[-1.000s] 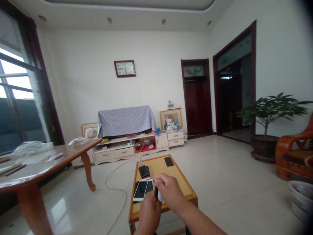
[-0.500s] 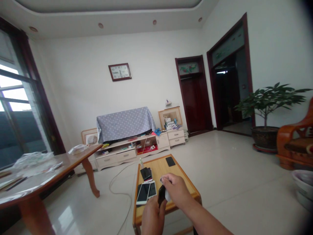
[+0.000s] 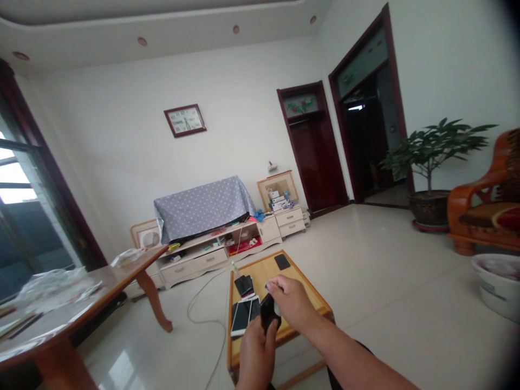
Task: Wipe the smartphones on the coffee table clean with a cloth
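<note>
1. The left hand [image 3: 255,360] and right hand [image 3: 291,303] close around a dark object [image 3: 267,313], above a wooden surface [image 3: 264,272].
2. Pale phones [image 3: 242,318] lie just beside the left hand.
3. A phone stack [image 3: 244,285] sits beyond them.
4. A black phone [image 3: 281,262] lies near the far edge.
5. A cable [image 3: 203,309] runs along the floor.

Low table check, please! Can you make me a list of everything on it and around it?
Surface: low wooden table with an orange edge.
Job's things: two white phones, stacked dark phones, one black phone.
Clutter: crumpled plastic on the big table.
Hands: left hand grips a black thing; right hand is at its top.
Cables: pale cable on the floor beside the low table.
Surroundings: cabinet, potted plant, wooden chair.
</note>
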Motion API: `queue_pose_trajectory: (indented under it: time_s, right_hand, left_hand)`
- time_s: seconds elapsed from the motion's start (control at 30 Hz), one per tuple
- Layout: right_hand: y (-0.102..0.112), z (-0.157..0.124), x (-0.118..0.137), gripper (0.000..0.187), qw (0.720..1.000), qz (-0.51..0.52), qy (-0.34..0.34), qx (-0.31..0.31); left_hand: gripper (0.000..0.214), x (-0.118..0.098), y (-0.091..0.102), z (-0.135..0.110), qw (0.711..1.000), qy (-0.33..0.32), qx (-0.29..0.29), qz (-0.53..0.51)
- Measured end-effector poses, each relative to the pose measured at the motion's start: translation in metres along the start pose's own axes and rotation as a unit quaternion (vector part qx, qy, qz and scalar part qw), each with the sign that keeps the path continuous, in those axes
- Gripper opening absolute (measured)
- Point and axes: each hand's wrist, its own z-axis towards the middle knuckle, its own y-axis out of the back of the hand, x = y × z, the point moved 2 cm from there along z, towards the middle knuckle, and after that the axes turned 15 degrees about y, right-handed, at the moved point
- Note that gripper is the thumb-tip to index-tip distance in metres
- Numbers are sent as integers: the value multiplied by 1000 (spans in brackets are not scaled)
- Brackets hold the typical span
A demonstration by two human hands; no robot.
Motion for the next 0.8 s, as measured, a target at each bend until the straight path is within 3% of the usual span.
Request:
queue_pose_trajectory:
  time_s: [0.17, 0.37, 0.5, 0.6, 0.7, 0.8]
  right_hand:
    - [-5, -4, 3, 27, 999, 17, 22, 44]
    - [3, 3, -5, 28, 1000, 5, -10, 3]
    - [-2, -3, 5, 26, 999, 25, 27, 37]
    - [-2, -3, 3, 25, 999, 29, 14, 32]
    - [3, 0, -5, 26, 1000, 15, -18, 5]
    - [3, -2, -6, 26, 1000, 14, -8, 17]
  left_hand:
    - [29, -2, 2, -1, 1000, 18, 7, -10]
    - [33, -9, 6, -5, 995, 29, 12, -92]
    - [29, -15, 7, -5, 990, 36, 27, -131]
    - [28, -15, 7, -6, 987, 40, 34, -149]
    - [30, -13, 6, -7, 987, 37, 31, -154]
    - [28, -11, 4, -6, 991, 29, 37, -125]
